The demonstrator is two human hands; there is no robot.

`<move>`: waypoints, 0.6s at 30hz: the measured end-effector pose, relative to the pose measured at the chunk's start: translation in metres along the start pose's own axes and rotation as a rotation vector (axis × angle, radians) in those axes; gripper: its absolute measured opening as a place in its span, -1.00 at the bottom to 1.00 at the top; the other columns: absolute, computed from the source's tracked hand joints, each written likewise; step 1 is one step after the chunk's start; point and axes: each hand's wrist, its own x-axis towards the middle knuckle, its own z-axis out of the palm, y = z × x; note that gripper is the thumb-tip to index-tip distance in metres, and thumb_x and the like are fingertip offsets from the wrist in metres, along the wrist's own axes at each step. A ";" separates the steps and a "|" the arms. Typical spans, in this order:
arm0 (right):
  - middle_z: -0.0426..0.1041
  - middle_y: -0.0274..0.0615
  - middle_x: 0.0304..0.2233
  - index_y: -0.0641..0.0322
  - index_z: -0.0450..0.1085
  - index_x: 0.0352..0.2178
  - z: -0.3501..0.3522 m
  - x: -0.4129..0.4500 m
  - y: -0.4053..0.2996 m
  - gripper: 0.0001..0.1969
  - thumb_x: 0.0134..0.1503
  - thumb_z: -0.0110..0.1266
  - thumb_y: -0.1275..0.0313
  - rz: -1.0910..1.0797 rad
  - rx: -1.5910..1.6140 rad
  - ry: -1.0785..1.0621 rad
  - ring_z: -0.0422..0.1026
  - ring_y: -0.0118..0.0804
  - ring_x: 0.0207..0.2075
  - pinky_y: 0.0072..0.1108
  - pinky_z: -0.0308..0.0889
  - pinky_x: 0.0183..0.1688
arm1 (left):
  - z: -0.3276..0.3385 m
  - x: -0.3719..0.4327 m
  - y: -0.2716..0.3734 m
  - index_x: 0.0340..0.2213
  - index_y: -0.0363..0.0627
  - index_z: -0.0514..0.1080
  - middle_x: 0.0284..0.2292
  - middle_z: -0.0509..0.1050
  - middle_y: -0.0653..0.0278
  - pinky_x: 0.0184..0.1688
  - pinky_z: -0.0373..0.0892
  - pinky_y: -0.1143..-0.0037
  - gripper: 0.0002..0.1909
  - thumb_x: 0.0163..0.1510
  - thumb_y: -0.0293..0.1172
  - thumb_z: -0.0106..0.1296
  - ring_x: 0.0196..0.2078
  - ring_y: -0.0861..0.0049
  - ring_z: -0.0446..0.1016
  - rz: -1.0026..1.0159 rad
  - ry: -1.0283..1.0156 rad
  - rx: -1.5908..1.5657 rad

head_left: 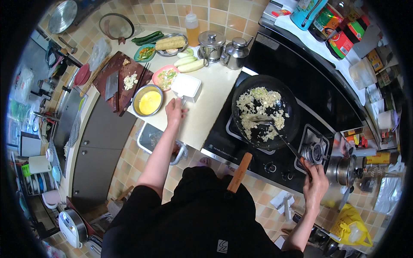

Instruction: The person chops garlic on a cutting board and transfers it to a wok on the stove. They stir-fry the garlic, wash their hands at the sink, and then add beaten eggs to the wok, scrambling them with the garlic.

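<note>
With my right hand (pixel 314 182) I grip the wooden-handled spatula (pixel 290 146); its blade lies in the dark wok (pixel 238 129), among chopped pale food (pixel 263 96). The wok sits on the black gas hob, its wooden handle (pixel 240 172) towards me. My left hand (pixel 174 113) is at the near side of a white rectangular container (pixel 187 85), fingers by its small handle (pixel 181 96). Whether they grip it is unclear. Just left stands a metal bowl (pixel 135 104) of yellow liquid, resembling beaten egg. Behind is a pink dish (pixel 156 75) with chopped green and pale pieces.
A cleaver (pixel 112 85), chopsticks (pixel 142 79) and chopped garlic (pixel 130 81) lie on the chopping board (pixel 101 74). Corn (pixel 171 42), peeled vegetables (pixel 190 65), an oil bottle (pixel 192 29) and metal pots (pixel 211 45) stand along the back. A second burner (pixel 313 153) is right of the wok.
</note>
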 end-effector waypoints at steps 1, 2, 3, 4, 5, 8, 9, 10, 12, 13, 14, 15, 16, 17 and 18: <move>0.40 -0.15 -0.35 -0.04 0.50 -0.10 0.000 -0.007 0.001 -0.44 -0.15 0.04 0.77 0.040 -0.065 0.013 0.46 -0.02 -0.43 -0.37 0.36 -0.37 | 0.004 0.010 0.001 0.09 -0.47 0.23 -0.03 0.42 0.01 -0.57 0.39 0.57 -0.32 0.26 -0.01 -0.07 -0.51 0.49 0.55 -0.016 -0.025 -0.070; 0.40 -0.16 -0.34 -0.05 0.50 -0.09 0.003 -0.011 0.003 -0.42 -0.15 0.04 0.78 0.079 -0.129 0.026 0.47 -0.04 -0.42 -0.37 0.37 -0.37 | 0.007 0.018 0.000 0.09 -0.47 0.23 -0.03 0.42 0.01 -0.57 0.39 0.57 -0.32 0.26 -0.01 -0.07 -0.51 0.49 0.55 -0.020 -0.025 -0.076; 0.42 -0.16 -0.33 -0.06 0.49 -0.06 0.015 -0.016 0.004 -0.41 -0.13 0.03 0.78 0.086 -0.114 0.077 0.48 -0.05 -0.41 -0.36 0.37 -0.36 | 0.016 0.023 0.002 -0.03 -0.42 0.30 -0.12 0.47 0.05 -0.59 0.37 0.59 -0.38 0.26 0.03 -0.07 -0.54 0.51 0.54 -0.098 0.021 -0.120; 0.42 -0.15 -0.33 -0.07 0.48 -0.05 0.030 -0.017 0.005 -0.40 -0.12 0.03 0.78 0.082 -0.118 0.103 0.47 -0.05 -0.41 -0.36 0.37 -0.36 | 0.022 0.026 0.004 -0.14 -0.37 0.37 -0.20 0.51 0.09 -0.61 0.34 0.60 -0.42 0.25 0.06 -0.08 -0.58 0.52 0.52 -0.175 0.070 -0.162; 0.42 -0.15 -0.32 -0.07 0.48 -0.04 0.047 -0.017 0.004 -0.40 -0.11 0.03 0.77 0.074 -0.120 0.130 0.47 -0.05 -0.41 -0.35 0.37 -0.36 | 0.021 0.032 -0.002 -0.14 -0.37 0.37 -0.20 0.51 0.09 -0.61 0.34 0.60 -0.42 0.25 0.06 -0.08 -0.58 0.52 0.52 -0.176 0.065 -0.170; 0.36 -0.11 -0.32 -0.06 0.44 0.01 0.087 -0.021 0.005 -0.40 -0.07 0.04 0.76 0.145 -0.076 0.080 0.46 -0.05 -0.36 -0.35 0.38 -0.33 | 0.021 0.030 -0.002 -0.43 -0.11 0.42 -0.59 0.42 0.40 -0.64 0.21 0.67 -0.54 0.22 0.09 -0.02 -0.62 0.67 0.43 -0.166 -0.099 -0.140; 0.34 -0.11 -0.32 -0.06 0.44 0.01 0.094 -0.022 0.002 -0.41 -0.06 0.06 0.74 0.148 -0.043 0.089 0.46 -0.05 -0.36 -0.35 0.39 -0.32 | 0.021 0.023 -0.003 -0.43 -0.11 0.42 -0.59 0.42 0.40 -0.64 0.21 0.67 -0.54 0.22 0.09 -0.02 -0.62 0.67 0.43 -0.165 -0.093 -0.141; 0.38 -0.09 -0.25 0.01 0.43 0.02 0.096 -0.024 0.000 -0.47 -0.02 0.13 0.69 0.221 -0.020 -0.012 0.47 -0.04 -0.26 -0.35 0.40 -0.23 | 0.019 0.016 -0.005 -0.42 -0.10 0.43 -0.59 0.41 0.42 -0.62 0.21 0.67 -0.55 0.22 0.08 -0.01 -0.63 0.69 0.38 -0.148 -0.129 -0.165; 0.39 -0.05 -0.21 0.09 0.43 0.02 0.096 -0.021 -0.001 -0.51 0.00 0.14 0.65 0.152 0.027 0.051 0.46 0.00 -0.22 -0.32 0.39 -0.16 | 0.006 -0.001 -0.006 -0.38 -0.02 0.40 -0.55 0.38 0.48 -0.50 0.23 0.69 -0.57 0.25 0.12 -0.07 -0.59 0.73 0.29 -0.148 -0.206 -0.172; 0.40 -0.01 -0.17 0.17 0.42 0.01 0.092 -0.020 -0.003 -0.54 0.02 0.16 0.61 0.095 0.069 0.114 0.44 0.04 -0.17 -0.29 0.38 -0.10 | -0.001 -0.013 -0.006 -0.38 -0.02 0.40 -0.55 0.38 0.48 -0.50 0.23 0.69 -0.57 0.25 0.12 -0.07 -0.59 0.73 0.29 -0.154 -0.203 -0.172; 0.41 0.06 -0.12 0.28 0.41 0.00 0.086 -0.018 -0.006 -0.57 0.04 0.19 0.56 0.130 0.051 0.111 0.41 0.08 -0.09 -0.26 0.33 0.00 | -0.008 -0.026 -0.005 -0.36 -0.03 0.42 -0.55 0.39 0.49 -0.47 0.24 0.69 -0.61 0.26 0.06 -0.04 -0.56 0.74 0.31 -0.173 -0.216 -0.227; 0.41 0.06 -0.13 0.28 0.42 -0.01 0.081 -0.016 -0.006 -0.59 0.05 0.17 0.57 0.108 0.033 0.166 0.41 0.07 -0.09 -0.27 0.33 -0.02 | -0.015 -0.041 -0.004 -0.34 -0.04 0.44 -0.55 0.39 0.51 -0.44 0.25 0.69 -0.65 0.26 0.00 -0.01 -0.53 0.76 0.34 -0.195 -0.227 -0.281; 0.43 0.05 -0.15 0.30 0.42 -0.04 0.076 -0.012 -0.010 -0.61 0.05 0.17 0.57 0.088 0.055 0.206 0.42 0.06 -0.10 -0.28 0.33 -0.03 | -0.023 -0.056 -0.003 -0.34 -0.04 0.44 -0.55 0.39 0.51 -0.44 0.25 0.69 -0.65 0.26 0.00 -0.01 -0.53 0.76 0.34 -0.204 -0.219 -0.280; 0.44 0.04 -0.16 0.31 0.43 -0.06 0.073 -0.007 -0.016 -0.64 0.06 0.17 0.58 0.067 0.077 0.246 0.42 0.05 -0.12 -0.29 0.34 -0.04 | -0.030 -0.070 -0.001 -0.33 -0.05 0.42 -0.52 0.39 0.49 -0.39 0.28 0.68 -0.66 0.29 -0.03 -0.05 -0.49 0.74 0.35 -0.186 -0.270 -0.302; 0.45 0.03 -0.17 0.32 0.44 -0.08 0.071 0.000 -0.023 -0.66 0.06 0.16 0.59 0.027 0.102 0.266 0.43 0.05 -0.13 -0.29 0.34 -0.04 | -0.036 -0.083 0.005 -0.31 -0.06 0.41 -0.49 0.39 0.46 -0.34 0.30 0.67 -0.67 0.31 -0.05 -0.08 -0.45 0.72 0.37 -0.160 -0.322 -0.326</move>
